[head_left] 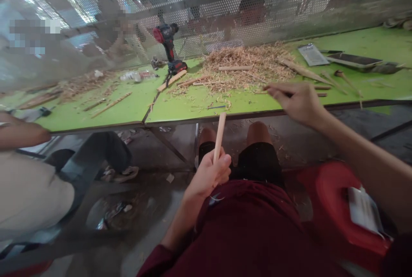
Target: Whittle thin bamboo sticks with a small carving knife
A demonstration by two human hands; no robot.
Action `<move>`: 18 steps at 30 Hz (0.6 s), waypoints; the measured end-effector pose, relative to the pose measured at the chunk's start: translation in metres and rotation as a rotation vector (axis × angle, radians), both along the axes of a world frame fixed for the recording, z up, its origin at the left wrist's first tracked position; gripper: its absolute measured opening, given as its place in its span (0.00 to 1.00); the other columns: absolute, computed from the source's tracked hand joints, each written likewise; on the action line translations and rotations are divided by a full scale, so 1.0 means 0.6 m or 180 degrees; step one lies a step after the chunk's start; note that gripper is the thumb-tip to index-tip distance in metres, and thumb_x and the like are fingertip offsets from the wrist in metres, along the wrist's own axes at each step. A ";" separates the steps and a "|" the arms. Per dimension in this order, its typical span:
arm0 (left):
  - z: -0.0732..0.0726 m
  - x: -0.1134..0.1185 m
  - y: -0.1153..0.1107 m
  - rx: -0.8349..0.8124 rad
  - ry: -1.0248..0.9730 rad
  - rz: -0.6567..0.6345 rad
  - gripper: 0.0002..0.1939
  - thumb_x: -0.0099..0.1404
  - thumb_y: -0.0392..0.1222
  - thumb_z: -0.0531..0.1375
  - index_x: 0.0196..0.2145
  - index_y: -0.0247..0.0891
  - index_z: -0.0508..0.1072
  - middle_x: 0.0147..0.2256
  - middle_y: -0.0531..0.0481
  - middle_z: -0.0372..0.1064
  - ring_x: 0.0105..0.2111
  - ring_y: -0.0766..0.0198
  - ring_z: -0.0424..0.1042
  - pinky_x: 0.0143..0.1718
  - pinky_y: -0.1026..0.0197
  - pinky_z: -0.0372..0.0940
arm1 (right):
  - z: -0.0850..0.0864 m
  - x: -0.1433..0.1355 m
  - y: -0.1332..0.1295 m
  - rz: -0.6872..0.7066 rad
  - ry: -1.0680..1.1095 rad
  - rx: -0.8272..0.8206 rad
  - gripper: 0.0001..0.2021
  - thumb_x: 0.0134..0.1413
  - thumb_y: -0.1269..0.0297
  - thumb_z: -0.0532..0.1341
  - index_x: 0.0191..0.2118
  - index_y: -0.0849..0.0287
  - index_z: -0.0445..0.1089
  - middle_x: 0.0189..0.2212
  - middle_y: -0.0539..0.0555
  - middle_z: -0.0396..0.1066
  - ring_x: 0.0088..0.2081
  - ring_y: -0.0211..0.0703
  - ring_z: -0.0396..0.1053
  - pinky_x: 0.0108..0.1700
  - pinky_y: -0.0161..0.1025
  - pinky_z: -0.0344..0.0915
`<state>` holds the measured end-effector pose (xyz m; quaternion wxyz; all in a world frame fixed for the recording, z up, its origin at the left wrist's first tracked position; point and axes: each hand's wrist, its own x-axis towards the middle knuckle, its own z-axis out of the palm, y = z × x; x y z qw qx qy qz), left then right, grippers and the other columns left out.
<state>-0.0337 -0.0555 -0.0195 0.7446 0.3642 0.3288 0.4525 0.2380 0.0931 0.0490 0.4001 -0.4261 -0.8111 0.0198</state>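
My left hand (pixel 215 171), low over my lap, is wrapped round a pale wooden stick (pixel 220 135) that points up towards the table's edge. My right hand (pixel 299 101) hovers over the green table's front edge with its fingers pinched on a slim brown stick-like thing (pixel 272 88); its exact kind is hard to make out. Beyond that hand lies a heap of wood shavings (pixel 257 56) with a short wooden piece (pixel 235 68) on top. A thin dark blue rod (pixel 216 107) rests on the table in front of the left hand's stick.
A cordless drill (pixel 169 47) stands behind a seam in the green table (pixel 180 107). To the right are a flat packet (pixel 312 54) and a dark tray-like object (pixel 355 59). Another person's arm (pixel 22 131) rests at the left. A red stool (pixel 337 195) is beside me.
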 end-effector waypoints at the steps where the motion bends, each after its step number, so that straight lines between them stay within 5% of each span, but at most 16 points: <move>1: 0.002 0.000 0.004 0.0000 -0.0240 -0.0186 0.27 0.62 0.55 0.70 0.29 0.42 0.55 0.16 0.67 0.47 0.12 0.78 0.40 0.14 0.72 0.39 | -0.008 -0.018 -0.026 0.0206 0.0070 -0.0112 0.16 0.70 0.56 0.59 0.51 0.58 0.80 0.48 0.59 0.81 0.47 0.53 0.79 0.48 0.50 0.76; 8: 0.006 0.016 0.005 0.0207 -0.0840 -0.0592 0.24 0.64 0.56 0.68 0.30 0.41 0.58 0.17 0.65 0.51 0.11 0.78 0.46 0.14 0.72 0.45 | -0.078 -0.111 -0.153 0.0804 -0.0606 -0.0010 0.16 0.73 0.58 0.55 0.52 0.52 0.80 0.33 0.52 0.79 0.31 0.40 0.75 0.32 0.35 0.65; 12: 0.004 0.022 0.004 0.0326 -0.0427 -0.0404 0.22 0.64 0.56 0.68 0.31 0.38 0.63 0.17 0.63 0.55 0.11 0.76 0.53 0.12 0.70 0.44 | -0.080 -0.117 -0.172 0.0902 -0.0804 0.0234 0.19 0.76 0.58 0.51 0.49 0.57 0.79 0.30 0.52 0.76 0.29 0.36 0.70 0.30 0.33 0.59; 18: 0.015 0.028 0.002 0.0162 -0.0266 -0.0133 0.23 0.60 0.55 0.71 0.31 0.40 0.62 0.14 0.67 0.51 0.08 0.78 0.47 0.10 0.71 0.42 | -0.076 -0.112 -0.181 0.0790 -0.0973 0.0700 0.16 0.74 0.65 0.53 0.46 0.61 0.79 0.26 0.51 0.72 0.26 0.35 0.66 0.27 0.36 0.52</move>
